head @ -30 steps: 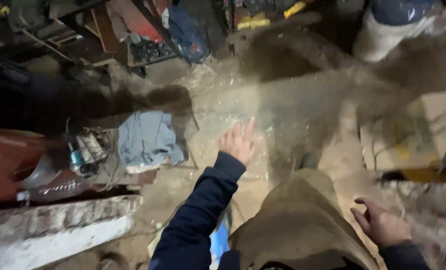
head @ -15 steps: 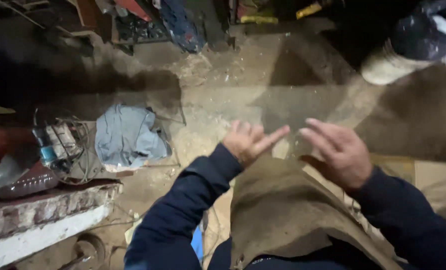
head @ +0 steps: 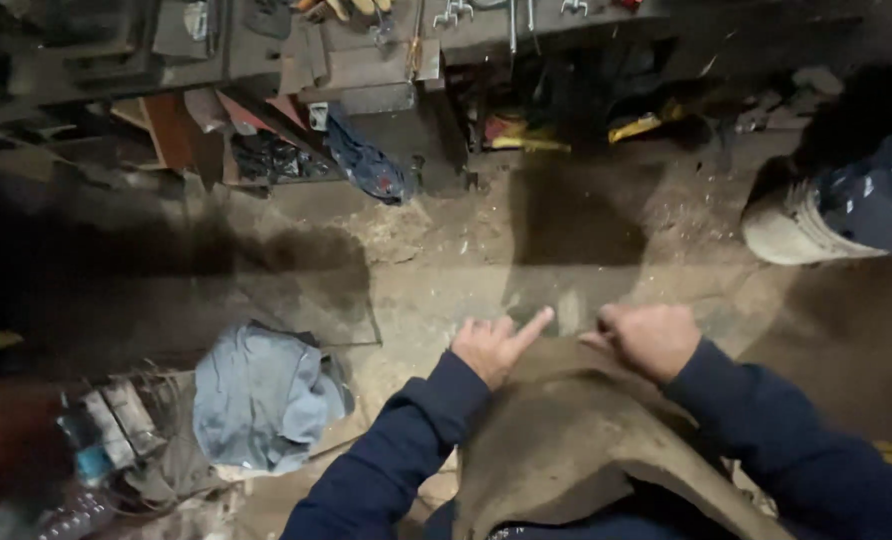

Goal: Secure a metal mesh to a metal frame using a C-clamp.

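Brown, stiff sheet material, like thick leather or felt, lies draped over the person's lap, and both hands rest on its far edge. The left hand lies flat with the fingers spread and the forefinger stretched toward the right; its grip is wide open and holds nothing, only pressing on the sheet. The right hand is curled over the same edge, fingers bent down onto it; whether it pinches the sheet or merely rests on it cannot be told. Both arms wear dark blue sleeves.

Beyond the hands lies a dusty earthen floor strewn with chips. A crumpled grey-blue cloth lies to the left, well apart from the hands, beside a heap of small clutter that is blurred. A cluttered dark shelf with tools runs across the top. At the right edge a pale sack is cut off and partly hidden by something dark.
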